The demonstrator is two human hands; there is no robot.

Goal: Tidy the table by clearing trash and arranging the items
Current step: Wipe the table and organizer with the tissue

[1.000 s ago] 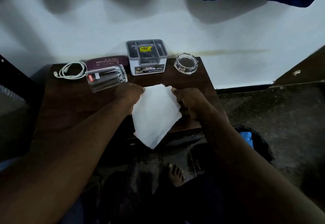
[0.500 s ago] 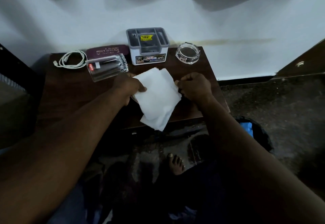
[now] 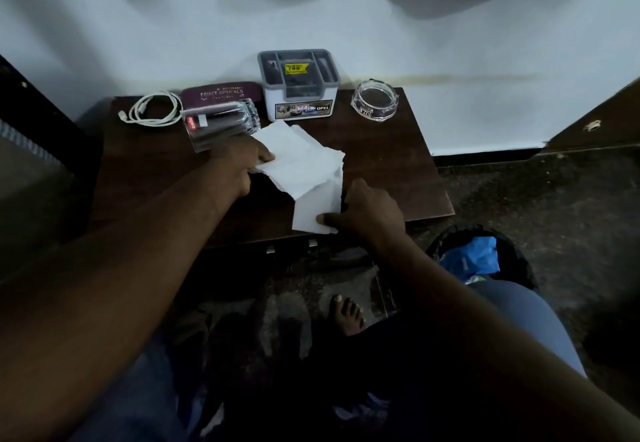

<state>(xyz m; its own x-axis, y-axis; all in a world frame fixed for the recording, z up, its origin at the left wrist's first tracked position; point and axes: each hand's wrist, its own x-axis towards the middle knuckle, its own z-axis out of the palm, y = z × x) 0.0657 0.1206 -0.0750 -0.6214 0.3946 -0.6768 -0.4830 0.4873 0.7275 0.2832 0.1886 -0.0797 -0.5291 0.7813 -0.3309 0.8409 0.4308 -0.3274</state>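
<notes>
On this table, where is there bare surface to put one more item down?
Two patches of the table are bare: the left front, in front of the cable and the lying glass; and the right side, between the ashtray and the right hand. The back edge is crowded, and the white paper covers the middle.

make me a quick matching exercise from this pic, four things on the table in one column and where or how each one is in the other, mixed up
Things:
1 cable
2 glass
3 ashtray
4 tissue

Places or states:
a lying on its side
b held by left hand and right hand
c coiled, back left corner of the table
d upright, back right of the table

Pairs: 1-c, 2-a, 3-d, 4-b
</notes>
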